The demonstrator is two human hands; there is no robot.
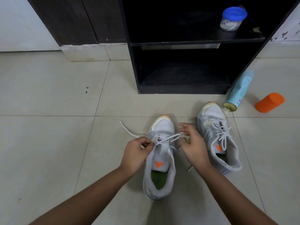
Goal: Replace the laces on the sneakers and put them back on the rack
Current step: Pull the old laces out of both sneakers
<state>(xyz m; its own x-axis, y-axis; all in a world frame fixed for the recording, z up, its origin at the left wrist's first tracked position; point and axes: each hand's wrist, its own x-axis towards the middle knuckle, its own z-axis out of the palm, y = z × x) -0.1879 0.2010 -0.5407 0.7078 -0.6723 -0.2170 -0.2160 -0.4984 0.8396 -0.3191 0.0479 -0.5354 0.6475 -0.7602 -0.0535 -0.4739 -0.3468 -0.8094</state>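
sneaker (159,159), grey with orange toe, half laced. left hand (134,153) pinches its lace (129,131); right hand (194,146) fingers spread, holding nothing. blue-lidded jar (232,18) holds white laces.

On the right hand (193,146) the fingers (185,127) are smeared with blur; that hand covers part of the lace (167,138) on the near sneaker (159,168), only its tip peeking out under the wrist; the left hand (134,153) curls over the spot where it pinches the lace; the rack (133,65) runs off the top edge, its shelves too dark to see into; the blue-lidded jar (232,18) holds something white I cannot make out; the label on the spray can (238,93) is unreadable.
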